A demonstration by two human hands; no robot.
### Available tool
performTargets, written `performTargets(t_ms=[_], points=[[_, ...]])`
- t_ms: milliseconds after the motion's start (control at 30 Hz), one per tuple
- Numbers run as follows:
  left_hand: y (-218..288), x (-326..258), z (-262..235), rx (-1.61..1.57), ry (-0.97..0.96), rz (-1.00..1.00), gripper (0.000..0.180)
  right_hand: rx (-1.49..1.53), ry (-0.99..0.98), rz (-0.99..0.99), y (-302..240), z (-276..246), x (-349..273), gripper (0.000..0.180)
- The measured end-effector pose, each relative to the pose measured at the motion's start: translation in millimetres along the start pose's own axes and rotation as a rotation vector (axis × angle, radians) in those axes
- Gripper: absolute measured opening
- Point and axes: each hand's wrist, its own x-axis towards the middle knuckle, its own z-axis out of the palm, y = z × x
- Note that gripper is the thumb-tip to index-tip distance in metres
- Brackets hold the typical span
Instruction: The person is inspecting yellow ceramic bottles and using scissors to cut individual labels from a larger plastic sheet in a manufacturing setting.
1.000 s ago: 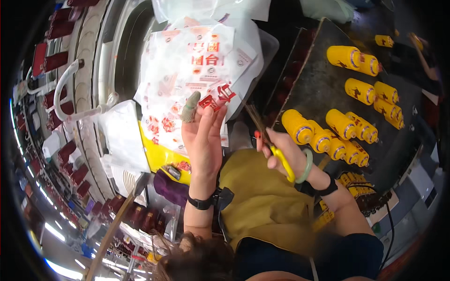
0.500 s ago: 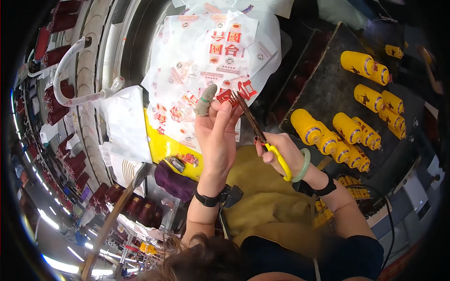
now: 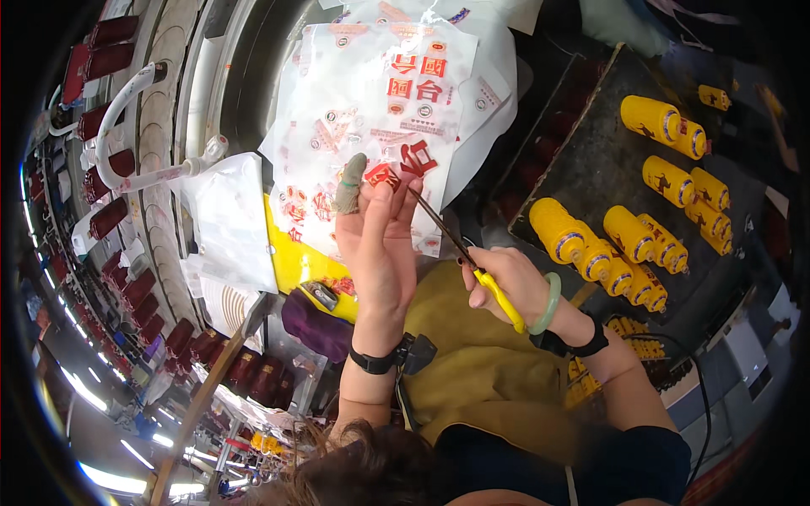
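My left hand (image 3: 377,249) is raised palm up, its thumb and fingers pinching a small red printed cutout (image 3: 382,175). A grey-green cloth finger cover (image 3: 349,184) with a thin green band sits on one of its fingers. In my right hand (image 3: 510,282) are scissors with a yellow handle (image 3: 499,301). Their dark blades (image 3: 443,226) look closed, with the tips by my left fingertips. Another red cut piece (image 3: 416,158) shows just beyond; whether my fingers hold it I cannot tell. Behind lies a white sheet printed in red (image 3: 363,93).
Several yellow cylindrical pieces (image 3: 557,232) stand on a dark board (image 3: 582,126) to the right. At the left are a white bent pipe (image 3: 110,139), a white plastic sheet (image 3: 232,215) and a yellow surface (image 3: 291,249). Purple cloth (image 3: 312,325) lies near my left forearm.
My left hand has shifted slightly left with the red cutout. The scissors' blades, parted before, now look closed, and their tips are lower, nearer my left fingers.
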Motion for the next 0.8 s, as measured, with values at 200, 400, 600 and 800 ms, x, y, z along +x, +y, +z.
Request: performTargets(t_ms=[200,400,600,800], points=[[-2,-1,-4,0.064,-0.010,-0.048,0.045,0.064,0.033,-0.041,-1,2,7,0.054],[0,-4,1,0.065,0.014,-0.097,0.047,0.160,0.047,-0.040,-9,-1,19,0.053],[3,-5,5,0.096,0.035,-0.070,0.049,0.231,0.027,-0.006,-18,0,19,0.044],[-1,-7,4,0.087,0.015,-0.044,0.049,0.300,0.015,0.035,-21,-2,15,0.033]])
